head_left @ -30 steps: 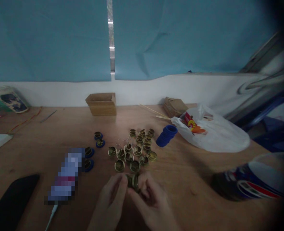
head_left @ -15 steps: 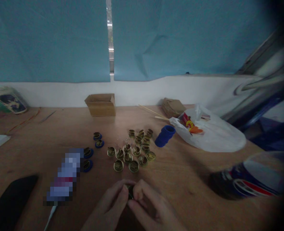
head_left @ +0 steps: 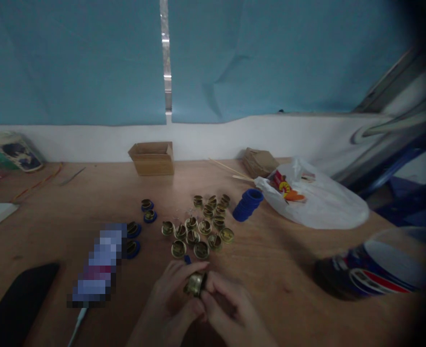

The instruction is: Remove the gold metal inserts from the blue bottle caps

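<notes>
My left hand [head_left: 169,301] and my right hand [head_left: 231,313] meet low in the middle of the view, both pinching one small brass cap [head_left: 194,284] between the fingertips. A bit of blue [head_left: 187,259] shows just above my left fingers. Beyond the hands lies a cluster of several brass caps [head_left: 202,226] on the wooden table [head_left: 72,207]. A stack of blue rings [head_left: 248,205] lies on its side to the right of the cluster. Several brass caps seated in blue rings [head_left: 140,226] lie to the left.
A blurred-out tube [head_left: 99,262] and a black phone [head_left: 16,303] lie at the left. A white plastic bag [head_left: 317,197] and a can on its side [head_left: 372,270] are at the right. A small cardboard box [head_left: 151,157] stands at the back by the wall.
The brass cap in my fingers has turned and now shows more clearly; my hands stay together in about the same spot. A bit of blue now shows above my left fingers.
</notes>
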Tool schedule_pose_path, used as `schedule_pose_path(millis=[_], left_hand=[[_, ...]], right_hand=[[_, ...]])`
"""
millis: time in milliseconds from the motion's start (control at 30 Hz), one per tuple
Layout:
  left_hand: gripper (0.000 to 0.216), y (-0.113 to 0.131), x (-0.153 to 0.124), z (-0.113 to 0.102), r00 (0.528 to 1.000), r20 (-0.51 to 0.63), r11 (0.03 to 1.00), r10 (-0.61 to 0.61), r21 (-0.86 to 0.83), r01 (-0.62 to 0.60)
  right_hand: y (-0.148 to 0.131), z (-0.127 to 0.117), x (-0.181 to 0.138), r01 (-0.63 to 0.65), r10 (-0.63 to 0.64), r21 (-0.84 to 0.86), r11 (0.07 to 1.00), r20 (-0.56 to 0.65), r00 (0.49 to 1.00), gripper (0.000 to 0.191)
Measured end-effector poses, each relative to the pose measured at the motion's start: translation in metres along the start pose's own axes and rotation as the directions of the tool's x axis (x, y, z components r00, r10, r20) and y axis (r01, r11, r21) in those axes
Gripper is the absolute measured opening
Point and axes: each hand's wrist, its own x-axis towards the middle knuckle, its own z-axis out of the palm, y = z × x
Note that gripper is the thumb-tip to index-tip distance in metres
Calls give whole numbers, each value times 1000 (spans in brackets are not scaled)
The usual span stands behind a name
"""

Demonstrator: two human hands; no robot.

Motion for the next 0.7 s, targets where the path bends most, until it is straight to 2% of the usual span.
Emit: schedule_pose_path(millis=[100,200,267,367,433,500,567,633,700], left_hand=[[37,1,-5,6,999,-46,1000,2,-9,-2],[36,-2,-10,8,983,-158,995,-96,-25,94],[34,-4,-12,5,971,-188,989,-148,-57,139],[32,-6,-10,-3,957,-256,987,-136,-118,109],[30,-7,-9,-12,927,-352,991,-126,-90,101],[28,-12,-8,-21,907,-409,988,-103,59,139],[29,-22,-7,-30,913,-407,941,-16,303,151],[30,-37,-7,-38,916,-373,838,144,538,88],[30,-52,-7,-43,909,-318,712,269,701,35]], right_hand=[[2,2,0,48,-49,-18,999,-25,999,26],[2,4,-4,48,-48,4,999,-44,998,33],[1,4,-6,13,-9,68,998,-57,998,39],[1,0,-6,-35,71,231,972,-153,986,47],[4,-7,-3,-38,95,237,971,-236,967,44],[9,-16,1,-60,96,128,990,-296,950,37],[15,-24,3,-90,82,-8,996,-336,938,31],[23,-31,2,-117,68,-123,985,-348,935,26],[30,-36,-1,-139,58,-209,968,-352,934,25]])
